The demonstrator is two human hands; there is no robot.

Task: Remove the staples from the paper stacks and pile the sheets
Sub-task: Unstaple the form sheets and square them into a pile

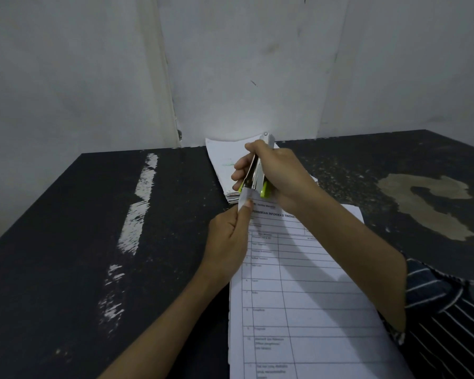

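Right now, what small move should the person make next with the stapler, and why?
Probably tilt the stapler gently upward to lift the staple. The right hand grips it with its end at the top corner of the papers, and the left hand pinches that corner. The staple itself is hidden.

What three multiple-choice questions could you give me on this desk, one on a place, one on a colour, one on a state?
1. Where is the spare paper pile? A) at the far edge of the table B) on the floor C) on a chair
2. What colour are the plastic tips of the stapler? A) red B) lime green C) blue
3. What is the left hand doing? A) lying flat B) pinching the top corner of the form C) holding a pen

Answers: 1 A, it lies by the wall. 2 B, green shows below the grip of the right hand. 3 B, thumb and fingers close on the corner.
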